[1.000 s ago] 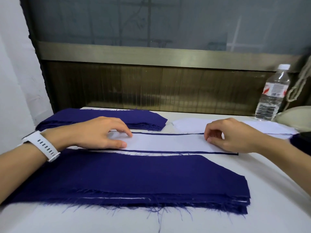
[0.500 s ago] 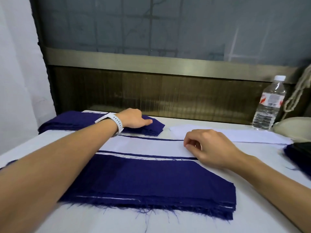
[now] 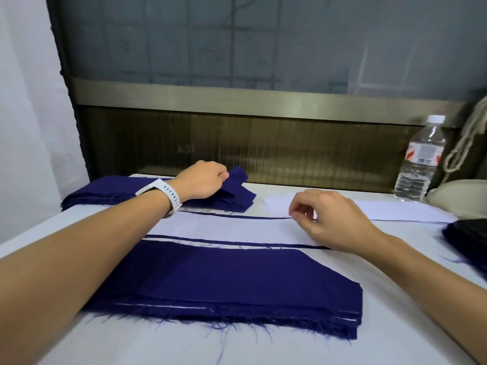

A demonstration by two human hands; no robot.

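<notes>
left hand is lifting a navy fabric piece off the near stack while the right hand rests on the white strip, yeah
No: in the head view the left hand lifts the navy fabric piece off the far stack, not the near stack. The right hand rests on the white strip.

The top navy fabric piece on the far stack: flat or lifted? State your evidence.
Lifted at one end. The left hand pinches the top navy fabric piece, whose corner rises above the far stack.
</notes>
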